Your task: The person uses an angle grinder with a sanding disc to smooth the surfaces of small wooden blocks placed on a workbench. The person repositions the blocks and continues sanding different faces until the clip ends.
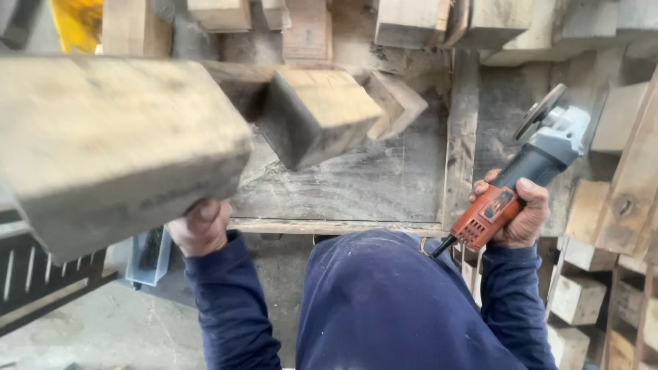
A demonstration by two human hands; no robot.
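Observation:
My left hand (pixel 201 226) grips the underside of a large pale wooden block (pixel 116 144), held up close to the camera at the left and blurred. My right hand (pixel 519 212) holds an orange and grey angle grinder (pixel 528 171) by its body, the disc (pixel 539 112) pointing up and away to the right. A black cord leaves the grinder's rear near my dark blue sweatshirt. Both hands hover over the front edge of a dusty wooden workbench (pixel 356 185).
Two more wooden blocks (pixel 319 113) lie on the bench behind the lifted one. Several cut blocks (pixel 411 20) line the back, and more are stacked at the right (pixel 579 298). A vertical plank (pixel 460 137) crosses the bench. A concrete floor (pixel 103 329) is below left.

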